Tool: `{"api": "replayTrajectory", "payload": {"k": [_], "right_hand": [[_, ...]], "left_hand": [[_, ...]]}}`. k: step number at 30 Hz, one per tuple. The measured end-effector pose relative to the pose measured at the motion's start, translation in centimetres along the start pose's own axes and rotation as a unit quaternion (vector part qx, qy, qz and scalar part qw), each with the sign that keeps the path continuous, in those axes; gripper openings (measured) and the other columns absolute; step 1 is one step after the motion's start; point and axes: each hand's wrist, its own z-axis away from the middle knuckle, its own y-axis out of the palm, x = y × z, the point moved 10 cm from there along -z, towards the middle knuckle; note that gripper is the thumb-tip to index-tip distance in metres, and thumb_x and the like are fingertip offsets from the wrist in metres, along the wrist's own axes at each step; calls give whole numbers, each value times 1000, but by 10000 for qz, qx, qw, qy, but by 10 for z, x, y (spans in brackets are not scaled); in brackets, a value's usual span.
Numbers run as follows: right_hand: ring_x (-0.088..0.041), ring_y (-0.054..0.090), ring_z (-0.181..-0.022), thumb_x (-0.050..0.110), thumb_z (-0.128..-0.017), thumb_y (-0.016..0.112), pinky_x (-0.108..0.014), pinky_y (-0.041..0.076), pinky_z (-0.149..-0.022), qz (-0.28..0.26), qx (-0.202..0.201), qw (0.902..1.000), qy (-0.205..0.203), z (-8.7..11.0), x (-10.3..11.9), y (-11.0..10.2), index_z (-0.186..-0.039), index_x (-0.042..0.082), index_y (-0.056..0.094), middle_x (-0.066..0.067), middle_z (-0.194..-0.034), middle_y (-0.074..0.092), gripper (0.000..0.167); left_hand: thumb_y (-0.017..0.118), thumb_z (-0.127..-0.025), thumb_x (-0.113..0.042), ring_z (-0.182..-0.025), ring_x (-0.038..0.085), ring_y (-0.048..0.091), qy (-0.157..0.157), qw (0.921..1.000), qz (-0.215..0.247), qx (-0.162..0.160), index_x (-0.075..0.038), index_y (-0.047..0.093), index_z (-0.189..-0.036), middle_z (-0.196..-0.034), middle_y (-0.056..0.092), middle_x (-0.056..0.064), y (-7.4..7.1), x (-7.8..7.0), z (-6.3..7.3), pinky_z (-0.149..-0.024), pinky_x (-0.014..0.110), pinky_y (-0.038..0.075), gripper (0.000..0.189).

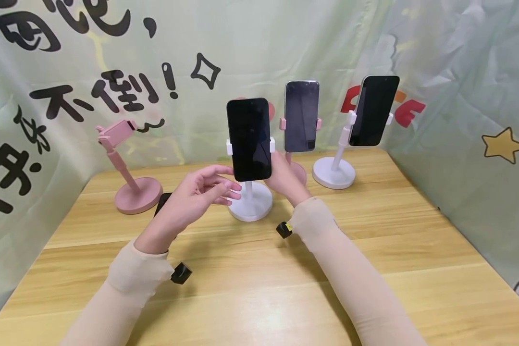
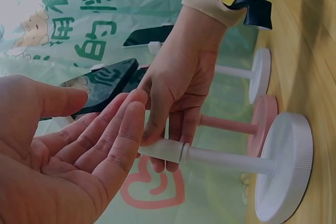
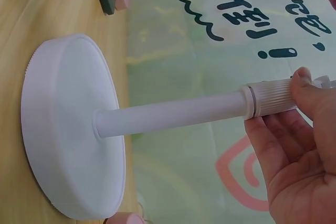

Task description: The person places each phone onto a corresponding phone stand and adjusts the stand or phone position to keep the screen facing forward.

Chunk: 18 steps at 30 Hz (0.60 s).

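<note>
A black smartphone (image 1: 250, 139) stands upright in the clamp of a white phone stand (image 1: 251, 211) near the middle of the table. Behind that phone, my right hand (image 1: 284, 179) is partly hidden in the head view. The right wrist view shows its thumb and fingers gripping the ribbed collar (image 3: 273, 98) at the top of the stand's pole. My left hand (image 1: 199, 194) is at the phone's lower left edge, its fingers loosely extended and holding nothing. In the left wrist view its palm (image 2: 68, 182) faces up beside the collar.
Behind to the right are a pink stand holding a phone (image 1: 302, 115) and a white stand (image 1: 334, 173) with another black phone (image 1: 374, 110). A pink stand (image 1: 138, 194) without a phone is at left. A dark phone (image 1: 162, 202) lies partly hidden behind my left wrist.
</note>
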Motion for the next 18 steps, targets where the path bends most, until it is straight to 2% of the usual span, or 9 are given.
{"api": "replayTrajectory", "payload": {"k": [4, 11, 18], "right_hand": [[-38, 63, -105, 2, -102, 56, -51, 52, -103, -183, -120, 9997, -141, -4, 4, 0, -111, -5, 73, -25, -115, 73, 20], [-35, 62, -97, 4, -103, 53, -48, 52, -95, -264, -124, 9995, -141, -15, 4, 4, -95, -2, 73, -21, -101, 71, 22], [-32, 60, -97, 1, -103, 53, -44, 51, -95, -494, -106, 9987, -121, -22, 5, 7, -102, 0, 75, -18, -103, 71, 22]], "left_hand": [[60, -110, -8, -104, 17, 80, -124, 9998, -82, -102, -3, 57, -144, -128, 73, 25, -6, 4, 0, -92, 37, 66, 35], [62, -109, -9, -102, 21, 81, -294, 9988, -310, -225, 0, 60, -139, -120, 76, 22, -12, 5, 1, -91, 38, 66, 32], [65, -108, -9, -103, 27, 81, -226, 9987, -401, -211, 0, 67, -125, -118, 75, 28, -14, 5, 2, -88, 38, 67, 20]]}}
